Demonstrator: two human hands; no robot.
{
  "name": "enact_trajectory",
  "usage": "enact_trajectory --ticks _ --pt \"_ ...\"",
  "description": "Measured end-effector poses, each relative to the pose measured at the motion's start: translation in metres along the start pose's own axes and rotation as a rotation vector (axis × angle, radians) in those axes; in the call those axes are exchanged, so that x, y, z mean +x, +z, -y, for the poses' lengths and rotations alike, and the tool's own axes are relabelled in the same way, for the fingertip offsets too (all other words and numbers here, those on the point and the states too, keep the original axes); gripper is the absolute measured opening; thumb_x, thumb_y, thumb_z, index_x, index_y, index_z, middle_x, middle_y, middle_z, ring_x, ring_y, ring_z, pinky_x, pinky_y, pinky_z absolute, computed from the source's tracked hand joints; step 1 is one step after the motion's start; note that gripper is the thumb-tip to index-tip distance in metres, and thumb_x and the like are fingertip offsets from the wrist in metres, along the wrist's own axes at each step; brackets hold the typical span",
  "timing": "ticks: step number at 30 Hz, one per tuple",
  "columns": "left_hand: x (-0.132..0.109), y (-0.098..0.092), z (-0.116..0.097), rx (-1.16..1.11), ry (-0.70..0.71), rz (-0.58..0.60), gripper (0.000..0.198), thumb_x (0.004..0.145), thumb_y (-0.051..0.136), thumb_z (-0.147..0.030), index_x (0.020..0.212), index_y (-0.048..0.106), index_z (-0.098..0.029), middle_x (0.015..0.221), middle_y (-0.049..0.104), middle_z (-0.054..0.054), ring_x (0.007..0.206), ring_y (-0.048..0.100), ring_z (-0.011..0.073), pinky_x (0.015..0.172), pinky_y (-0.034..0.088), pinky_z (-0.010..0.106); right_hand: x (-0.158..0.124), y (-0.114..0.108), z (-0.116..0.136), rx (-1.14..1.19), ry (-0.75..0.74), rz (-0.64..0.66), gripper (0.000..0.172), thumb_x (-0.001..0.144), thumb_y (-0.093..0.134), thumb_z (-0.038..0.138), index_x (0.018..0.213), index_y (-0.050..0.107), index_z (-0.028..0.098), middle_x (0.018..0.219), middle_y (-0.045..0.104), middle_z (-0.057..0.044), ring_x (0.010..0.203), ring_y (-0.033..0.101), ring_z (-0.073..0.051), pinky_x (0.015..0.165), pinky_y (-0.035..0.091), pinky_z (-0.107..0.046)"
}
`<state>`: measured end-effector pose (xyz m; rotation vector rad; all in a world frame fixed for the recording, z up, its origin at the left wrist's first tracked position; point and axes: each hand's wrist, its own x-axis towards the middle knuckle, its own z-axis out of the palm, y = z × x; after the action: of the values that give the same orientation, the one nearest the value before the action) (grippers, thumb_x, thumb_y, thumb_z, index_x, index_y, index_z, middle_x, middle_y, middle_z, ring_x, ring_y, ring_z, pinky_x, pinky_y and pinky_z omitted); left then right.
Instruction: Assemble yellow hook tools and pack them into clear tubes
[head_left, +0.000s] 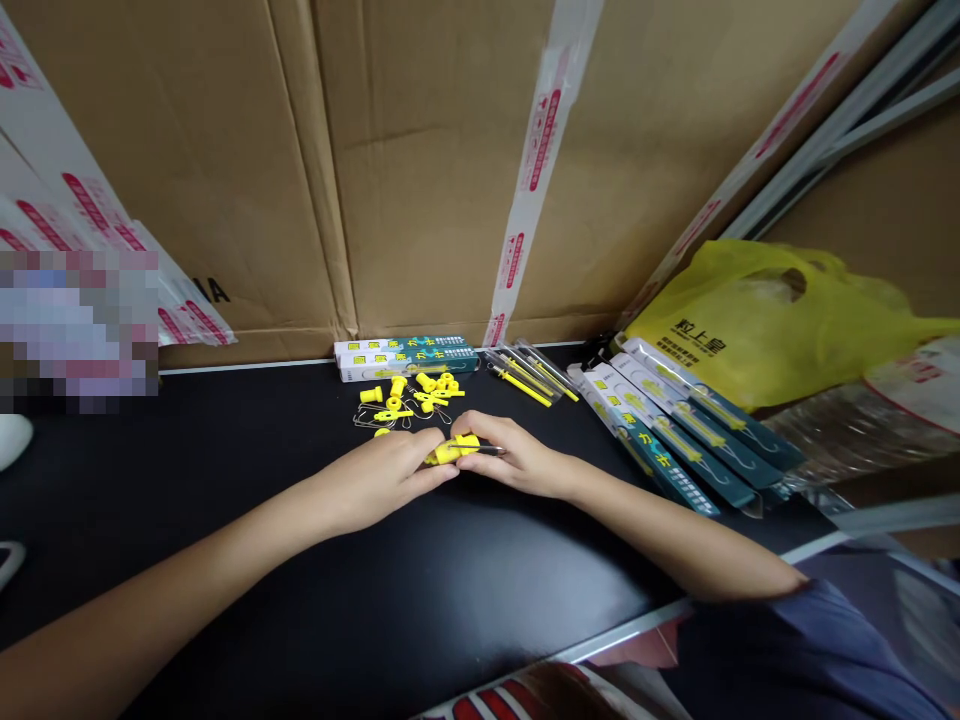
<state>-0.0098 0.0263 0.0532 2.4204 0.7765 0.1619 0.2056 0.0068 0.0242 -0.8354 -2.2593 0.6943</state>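
Over the black tabletop (480, 560), my left hand (375, 478) and my right hand (517, 455) meet, both closed on small yellow plastic parts (457, 447). A thin metal piece (487, 450) runs along the yellow parts and points toward my right palm; I cannot tell whether it is a hook or a rod. Just beyond my fingers lies a loose pile of yellow plastic caps (371, 395), yellow pointed pieces and bent wire hooks (367, 418). Part of what I grip is hidden by my fingers.
Behind the pile are flat printed boxes (405, 358). Clear tubes with yellow rods (525, 378) lie to their right. More printed boxes (675, 425) fan out at the right, beside a yellow plastic bag (750, 320). A large cardboard box (442, 180) walls off the back.
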Motion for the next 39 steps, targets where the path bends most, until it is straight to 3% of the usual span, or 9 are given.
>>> enact_trajectory --ticks 6,15,22,24,26,28,31,35,39 --pt "0.0 -0.003 0.003 -0.074 0.012 0.056 0.035 0.095 0.038 -0.048 0.084 0.052 -0.019 0.075 0.053 -0.001 0.066 0.05 0.0143 0.059 0.032 0.025 0.0 -0.009 0.005 -0.06 0.007 0.103 0.025 0.092 0.053 0.042 0.097 0.053 0.017 0.087 0.059 -0.004 0.076 0.055 -0.014 0.07 0.045 -0.025" --pt "0.0 0.004 0.003 0.05 -0.027 0.077 0.026 0.095 0.04 -0.04 0.086 0.053 -0.018 0.075 0.058 0.002 0.065 0.054 0.0165 0.057 0.032 0.026 0.001 -0.009 0.008 -0.249 -0.039 0.199 0.023 0.094 0.05 0.039 0.095 0.054 0.016 0.084 0.058 -0.005 0.074 0.053 -0.015 0.066 0.044 -0.025" --pt "0.0 -0.012 0.0 0.022 -0.02 -0.052 0.026 0.089 0.05 -0.044 0.097 0.053 -0.019 0.085 0.062 0.003 0.072 0.059 0.0188 0.063 0.039 0.027 0.002 -0.025 0.007 -0.231 0.039 0.077 0.022 0.092 0.055 0.038 0.102 0.054 0.018 0.094 0.063 -0.007 0.081 0.059 -0.018 0.073 0.048 -0.029" --pt "-0.002 -0.023 0.005 -0.156 -0.08 0.012 0.032 0.09 0.047 -0.047 0.108 0.051 -0.021 0.088 0.063 0.002 0.064 0.06 0.0148 0.063 0.043 0.027 0.001 -0.036 0.002 -0.182 0.07 0.012 0.022 0.09 0.057 0.037 0.101 0.055 0.018 0.093 0.062 -0.006 0.081 0.059 -0.017 0.073 0.049 -0.03" --pt "-0.002 -0.033 0.013 -0.421 -0.138 0.152 0.036 0.092 0.04 -0.051 0.105 0.051 -0.019 0.084 0.062 0.002 0.062 0.062 0.0143 0.058 0.045 0.026 0.0 -0.047 -0.005 -0.087 0.12 -0.077 0.022 0.089 0.058 0.038 0.1 0.056 0.019 0.093 0.062 -0.005 0.082 0.06 -0.017 0.074 0.051 -0.03" --pt "-0.001 -0.038 0.022 -0.632 -0.165 0.206 0.038 0.091 0.04 -0.052 0.102 0.051 -0.018 0.08 0.06 0.001 0.06 0.06 0.0128 0.057 0.047 0.026 -0.002 -0.054 -0.01 0.049 0.194 -0.137 0.024 0.088 0.06 0.039 0.099 0.055 0.019 0.092 0.061 -0.004 0.078 0.062 -0.015 0.071 0.053 -0.029" --pt "0.003 -0.035 0.031 -0.697 -0.138 0.22 0.036 0.091 0.043 -0.05 0.098 0.053 -0.016 0.077 0.054 0.0 0.06 0.051 0.0098 0.055 0.044 0.023 -0.004 -0.058 -0.014 0.175 0.258 -0.169 0.026 0.084 0.064 0.04 0.097 0.055 0.019 0.092 0.063 -0.004 0.074 0.064 -0.014 0.069 0.055 -0.028" --pt "0.008 -0.02 0.034 -0.745 -0.148 0.225 0.035 0.092 0.039 -0.052 0.095 0.047 -0.019 0.07 0.041 -0.004 0.051 0.034 0.006 0.044 0.028 0.019 -0.005 -0.057 -0.017 0.194 0.287 -0.164 0.027 0.081 0.068 0.039 0.095 0.057 0.019 0.093 0.065 -0.004 0.073 0.065 -0.013 0.07 0.056 -0.028" --pt "0.014 -0.009 0.04 -0.754 -0.123 0.194 0.028 0.094 0.039 -0.048 0.093 0.044 -0.02 0.069 0.037 -0.005 0.049 0.027 0.0052 0.043 0.02 0.019 -0.007 -0.06 -0.021 0.195 0.3 -0.188 0.029 0.075 0.074 0.038 0.091 0.058 0.018 0.091 0.067 -0.004 0.076 0.066 -0.015 0.072 0.056 -0.028"
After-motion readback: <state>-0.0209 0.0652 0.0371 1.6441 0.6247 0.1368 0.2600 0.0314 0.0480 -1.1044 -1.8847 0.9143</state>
